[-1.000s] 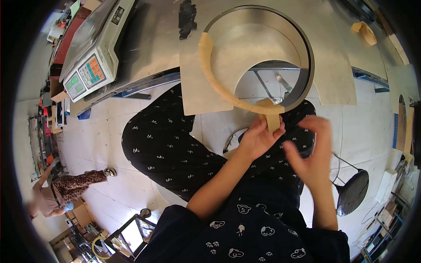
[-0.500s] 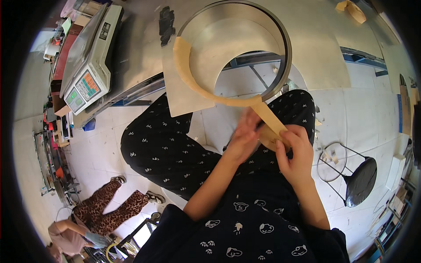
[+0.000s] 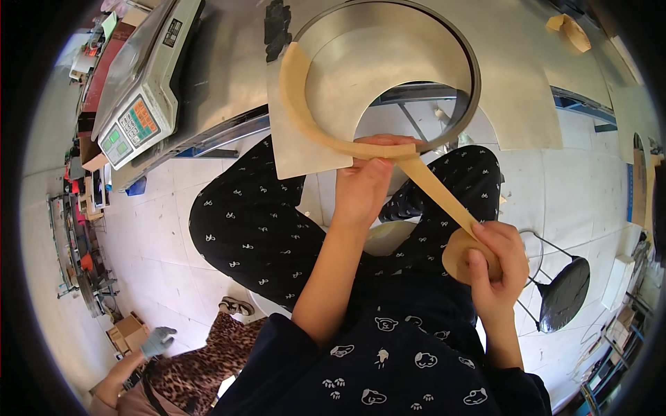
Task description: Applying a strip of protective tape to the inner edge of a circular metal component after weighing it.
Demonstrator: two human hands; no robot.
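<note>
A large round metal ring [image 3: 474, 69] lies at the near edge of the metal worktable, with tan paper tape [image 3: 294, 90] covering its left and near sides. My left hand [image 3: 362, 191] is closed on the ring's taped near rim, the thumb on the near side and fingers reaching over the inside. Off to the lower right, my right hand [image 3: 505, 270] grips a roll of tan tape [image 3: 456, 258], thumb at its core. Between the roll and the rim a strip of tape [image 3: 442, 194] stretches taut.
A digital scale [image 3: 142, 125] stands on the worktable [image 3: 222, 76] at left. A scrap of tan tape [image 3: 570, 33] lies at the far right. A black stool [image 3: 565, 295] is on the floor at right. Behind at lower left, a co-worker in a grey glove [image 3: 158, 341] bends.
My left hand has moved up from beside the roll onto the ring's rim. My right hand has drawn the roll down and right, lengthening the strip. The co-worker has shifted.
</note>
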